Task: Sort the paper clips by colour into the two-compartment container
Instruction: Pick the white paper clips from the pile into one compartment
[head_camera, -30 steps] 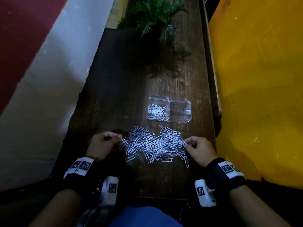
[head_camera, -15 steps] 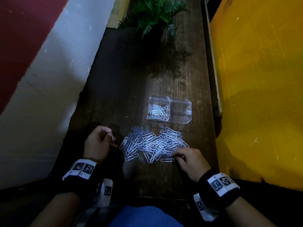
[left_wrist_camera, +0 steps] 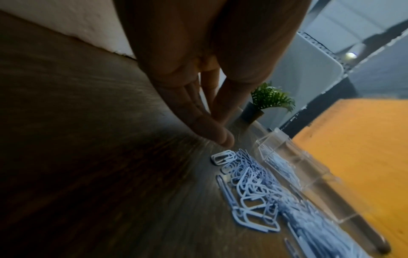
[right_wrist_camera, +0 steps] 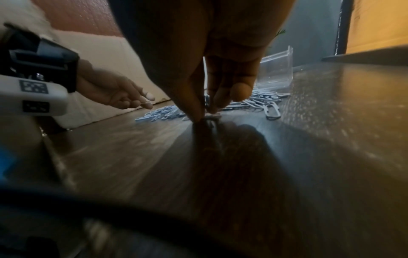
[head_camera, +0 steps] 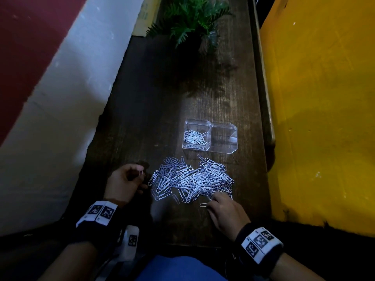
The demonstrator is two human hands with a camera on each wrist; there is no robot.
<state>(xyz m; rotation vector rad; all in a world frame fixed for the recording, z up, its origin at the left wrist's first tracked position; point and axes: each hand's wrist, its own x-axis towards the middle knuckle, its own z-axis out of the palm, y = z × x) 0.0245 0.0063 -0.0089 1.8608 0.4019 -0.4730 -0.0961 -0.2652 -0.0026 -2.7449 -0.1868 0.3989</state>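
Note:
A heap of pale paper clips [head_camera: 190, 179] lies on the dark wooden table [head_camera: 162, 98]; in this dim light I cannot tell their colours apart. Beyond it stands the clear two-compartment container [head_camera: 231, 152]. Its left compartment holds several clips [head_camera: 193, 136], and the right compartment looks empty. My left hand [head_camera: 140, 175] hovers left of the heap and pinches one small clip [head_camera: 141, 173] between thumb and fingers. My right hand [head_camera: 210, 201] is at the heap's near edge, thumb and forefinger pinching a loose clip [right_wrist_camera: 210, 117] that lies on the table.
A potted fern [head_camera: 192, 19] stands at the far end of the table. A yellow wall [head_camera: 324, 118] runs close along the right edge and a white wall [head_camera: 60, 118] along the left. A blue-clad knee [head_camera: 178, 268] is at the near edge.
My left hand drew back from the heap's left edge with one clip lifted. My right hand moved from the heap's right edge to its near edge, onto a loose clip.

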